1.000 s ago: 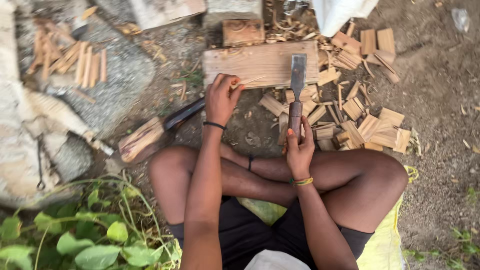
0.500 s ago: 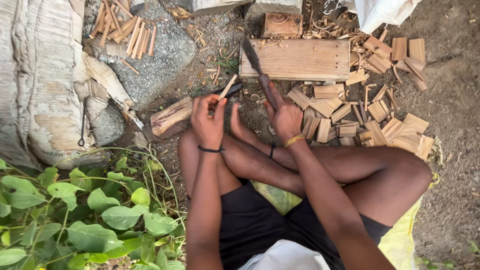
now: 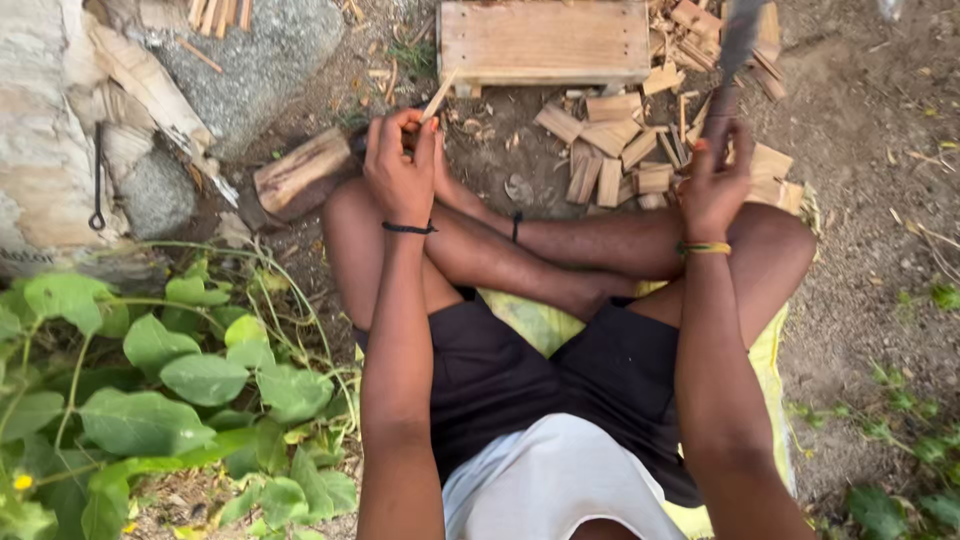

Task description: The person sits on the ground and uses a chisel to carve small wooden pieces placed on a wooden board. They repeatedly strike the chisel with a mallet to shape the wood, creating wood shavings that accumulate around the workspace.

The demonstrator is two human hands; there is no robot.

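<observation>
I sit cross-legged on the ground. My left hand point(image 3: 400, 165) pinches a thin wooden sliver point(image 3: 438, 98) that points up toward a flat wooden chopping block point(image 3: 545, 40). My right hand point(image 3: 715, 180) grips the handle of a broad-bladed knife point(image 3: 738, 40), raised over my right knee with its blade blurred. Between the hands, in front of my shins, lies a heap of small split wood pieces point(image 3: 620, 160).
A short log point(image 3: 300, 172) lies left of my left knee. A grey rock point(image 3: 265, 45) with wood sticks on top and a pale sack point(image 3: 45, 150) are at the far left. Green leafy plants point(image 3: 150, 380) fill the lower left. A yellow mat point(image 3: 770, 370) lies under me.
My right hand swung the knife from the middle of the block out to the right and up. The left hand kept the sliver. The view shifted closer and downward.
</observation>
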